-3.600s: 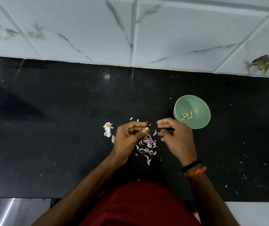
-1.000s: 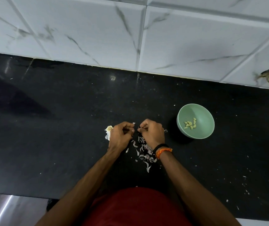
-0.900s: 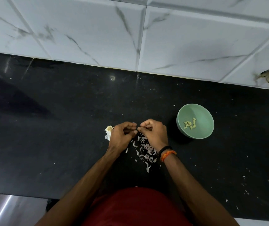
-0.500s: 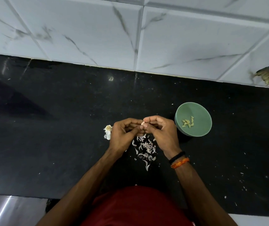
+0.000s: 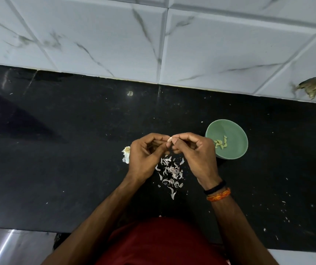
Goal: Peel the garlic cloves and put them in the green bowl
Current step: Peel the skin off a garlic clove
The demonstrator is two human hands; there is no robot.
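Observation:
Over the black counter, my left hand (image 5: 143,155) and my right hand (image 5: 195,153) meet fingertip to fingertip and together pinch one small pale garlic clove (image 5: 170,139). A little to the right of my right hand stands the green bowl (image 5: 229,129), with several peeled cloves (image 5: 221,144) lying in it. The remainder of the garlic bulb (image 5: 126,153) sits on the counter just left of my left hand, partly hidden by it. Beneath my hands lies a scatter of papery garlic skins (image 5: 170,172).
The black counter (image 5: 57,150) runs the width of the view, with a white marble-tiled wall (image 5: 115,39) behind it. Small skin flakes (image 5: 285,213) dot the counter at the right. A brownish scrap (image 5: 309,87) sticks to the wall at the far right.
Both hands have lifted slightly from the pile of skins and shifted a little toward the bowl, still pinching the clove between them. The bowl has not moved.

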